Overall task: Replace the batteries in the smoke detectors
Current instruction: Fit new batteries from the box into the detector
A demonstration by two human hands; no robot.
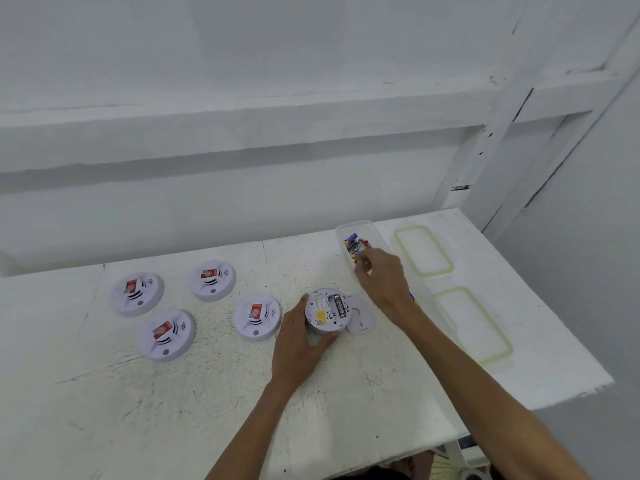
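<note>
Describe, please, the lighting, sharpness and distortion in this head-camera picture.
Head view: soft, even light, only faint shadows on the table; the wide lens bows the wall ledge; the right hand in the battery box is slightly blurred; fine print on the open detector is unreadable.

Lighting: bright, even, diffuse; source out of view. Shadows: soft, faint; one under the smoke detector (327,311) gripped by the left hand (294,337), a grey band beneath the wall ledge (242,140). Glare: white tabletop (207,393) nearly washed out. Sharpness: soft overall; right hand (382,280) slightly smeared. Distortion: straight edges bow toward the borders.
</note>
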